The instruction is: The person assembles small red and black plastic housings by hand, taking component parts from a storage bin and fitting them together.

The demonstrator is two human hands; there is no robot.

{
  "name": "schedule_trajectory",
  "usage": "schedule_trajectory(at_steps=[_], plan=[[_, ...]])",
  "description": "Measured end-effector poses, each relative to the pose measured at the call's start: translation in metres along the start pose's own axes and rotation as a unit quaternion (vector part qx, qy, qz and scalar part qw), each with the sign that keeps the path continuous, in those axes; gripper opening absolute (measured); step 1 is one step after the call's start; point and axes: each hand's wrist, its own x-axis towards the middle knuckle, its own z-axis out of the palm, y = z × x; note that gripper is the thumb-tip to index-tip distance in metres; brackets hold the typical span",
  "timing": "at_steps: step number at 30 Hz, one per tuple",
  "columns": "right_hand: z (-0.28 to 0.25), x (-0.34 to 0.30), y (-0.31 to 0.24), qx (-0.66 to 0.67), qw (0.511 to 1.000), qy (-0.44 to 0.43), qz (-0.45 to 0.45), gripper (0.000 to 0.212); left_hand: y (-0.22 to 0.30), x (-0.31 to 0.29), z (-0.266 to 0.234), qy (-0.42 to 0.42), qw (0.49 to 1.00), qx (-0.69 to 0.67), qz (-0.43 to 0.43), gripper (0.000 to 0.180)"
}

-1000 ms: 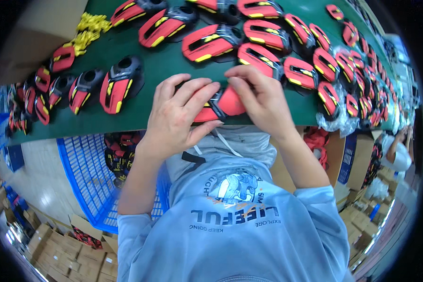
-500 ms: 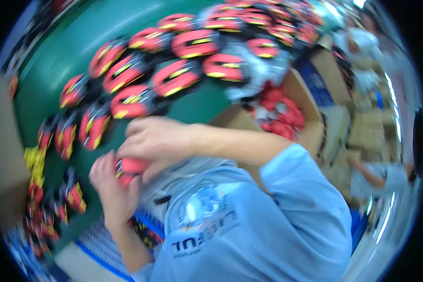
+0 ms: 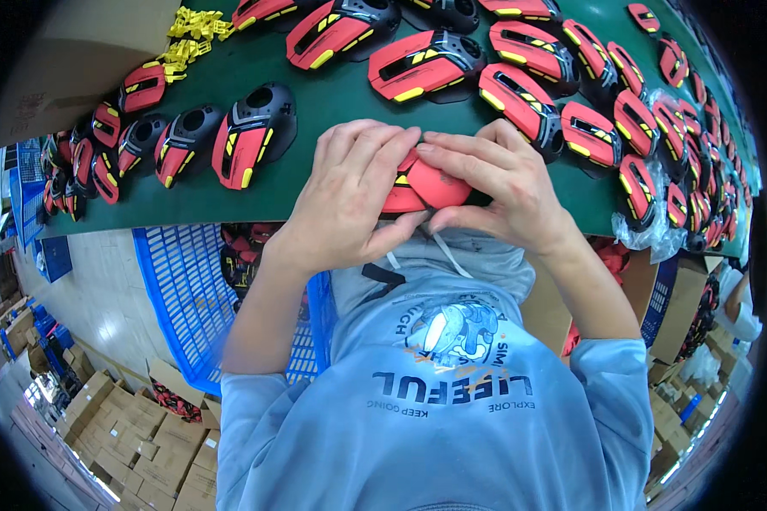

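Just in front of my torso, at the near edge of the green table, both hands grip a red plastic shell with small yellow trim. My left hand wraps its left side, thumb underneath on the near edge. My right hand presses on it from the right, fingers across the top and thumb at the near edge. The fingertips of both hands almost meet over the shell and hide much of it. Red-and-black shells with yellow strips lie just beyond my hands.
Rows of similar shells cover the green table. Yellow clips lie by a cardboard box at the far left. A blue basket stands below the table edge, left of me. An open carton is at the right, near another person's arm.
The head view has swung round and become sharp. The left hand has shifted from a blurred hold on the red piece to a firm grip on the shell's left side, with the right hand opposite.
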Motion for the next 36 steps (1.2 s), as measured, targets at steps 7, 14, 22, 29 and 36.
schedule_trajectory(at_steps=[7, 14, 22, 29, 36], plan=[[-0.003, -0.011, 0.001, -0.018, 0.999, -0.005, 0.035, 0.067, -0.005, 0.005, 0.002, -0.012, 1.000, 0.003, 0.008, 0.087], [-0.005, 0.005, -0.019, -0.055, 0.997, -0.043, 0.026, 0.063, -0.003, -0.008, 0.003, 0.045, 0.999, -0.017, -0.002, 0.073], [-0.012, -0.014, 0.015, -0.012, 0.996, -0.086, 0.021, 0.070, 0.004, -0.004, 0.027, 0.124, 0.992, 0.007, 0.008, 0.068], [0.000, 0.007, -0.008, -0.049, 0.996, -0.076, 0.013, 0.062, -0.007, -0.014, -0.001, 0.054, 0.998, -0.019, 0.004, 0.077], [-0.010, -0.002, 0.004, -0.046, 0.998, -0.038, 0.018, 0.058, -0.008, 0.017, -0.007, 0.032, 0.999, 0.009, 0.014, 0.071]])
